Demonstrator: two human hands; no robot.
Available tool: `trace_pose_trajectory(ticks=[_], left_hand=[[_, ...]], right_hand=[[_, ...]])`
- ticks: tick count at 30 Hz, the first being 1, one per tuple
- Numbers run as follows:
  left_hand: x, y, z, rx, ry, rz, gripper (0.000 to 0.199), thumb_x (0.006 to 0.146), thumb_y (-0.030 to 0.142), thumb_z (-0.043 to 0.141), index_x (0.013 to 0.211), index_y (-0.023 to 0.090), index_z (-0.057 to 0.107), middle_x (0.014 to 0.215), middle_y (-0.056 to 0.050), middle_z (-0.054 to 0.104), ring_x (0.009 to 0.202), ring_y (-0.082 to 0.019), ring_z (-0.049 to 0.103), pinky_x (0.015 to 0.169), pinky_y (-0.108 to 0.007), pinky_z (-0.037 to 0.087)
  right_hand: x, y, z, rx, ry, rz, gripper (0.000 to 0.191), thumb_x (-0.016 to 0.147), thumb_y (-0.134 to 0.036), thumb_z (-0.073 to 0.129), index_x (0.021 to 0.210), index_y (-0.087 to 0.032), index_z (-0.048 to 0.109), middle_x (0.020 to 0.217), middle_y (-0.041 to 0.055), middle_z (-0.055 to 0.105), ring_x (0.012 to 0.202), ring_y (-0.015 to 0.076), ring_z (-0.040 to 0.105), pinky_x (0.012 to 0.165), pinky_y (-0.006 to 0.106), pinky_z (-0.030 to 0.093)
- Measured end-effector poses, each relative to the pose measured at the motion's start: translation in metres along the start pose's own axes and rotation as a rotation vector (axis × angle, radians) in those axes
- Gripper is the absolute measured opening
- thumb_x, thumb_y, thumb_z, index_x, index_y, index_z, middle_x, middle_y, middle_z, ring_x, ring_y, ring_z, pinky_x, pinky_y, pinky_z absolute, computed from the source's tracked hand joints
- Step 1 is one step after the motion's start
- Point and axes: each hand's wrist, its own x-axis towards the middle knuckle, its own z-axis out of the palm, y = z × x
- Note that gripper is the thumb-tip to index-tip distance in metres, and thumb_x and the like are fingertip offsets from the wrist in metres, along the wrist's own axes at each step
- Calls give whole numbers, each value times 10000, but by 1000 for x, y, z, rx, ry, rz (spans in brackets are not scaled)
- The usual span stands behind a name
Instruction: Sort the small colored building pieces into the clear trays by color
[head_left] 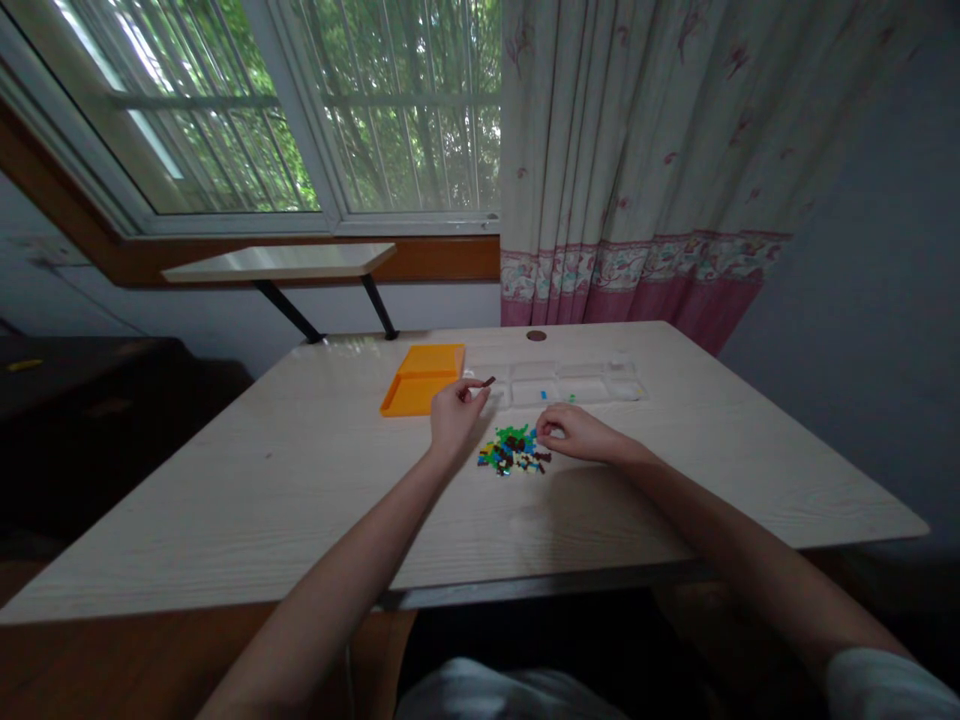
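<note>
My left hand [454, 412] pinches a small dark brown piece [489, 381] between thumb and fingertips, over the left end of a clear divided tray [534, 370]. At the right edge of a pile of small coloured pieces [514, 452] is my right hand [564, 430], its fingers closed; a bit of blue shows beside the fingertips, but whether it is held is too small to tell. The pile mixes green, brown, blue, yellow and cream pieces. A blue piece [544, 395] and a green piece [572, 398] lie in the tray's front compartments.
An open orange case [424, 375] lies left of the clear tray. Behind it, a raised shelf [285, 262] stands on two black legs at the table's back left. A brown round disc [536, 336] is near the back edge of the table [300, 500]. A curtain hangs behind.
</note>
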Motion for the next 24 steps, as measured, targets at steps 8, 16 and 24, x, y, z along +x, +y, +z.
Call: trace_pose_trajectory(ticks=[8, 16, 24], left_hand=[[6, -12, -2, 131, -31, -34, 331, 716, 424, 555, 871, 156, 672, 505, 28, 453, 472, -100, 414, 459, -203, 258], [-14, 13, 2, -20, -439, 183, 268, 755, 358, 524, 805, 140, 673, 479, 42, 438, 457, -75, 380, 461, -179, 278], [-22, 21, 6, -36, -543, 245, 237, 755, 333, 552, 819, 144, 680, 472, 53, 419, 459, -64, 361, 465, -166, 270]], right_hand=[[-1, 2, 1, 21, -3, 17, 83, 739, -195, 558, 752, -146, 623, 724, 39, 602, 687, 134, 529, 644, 239, 390], [1, -4, 1, 179, 123, 59, 152, 826, -268, 486, 802, -147, 574, 705, 12, 541, 632, 109, 475, 585, 215, 371], [1, -10, 2, 95, 189, -3, 141, 843, -274, 476, 838, -164, 564, 756, 24, 531, 688, 122, 480, 639, 230, 370]])
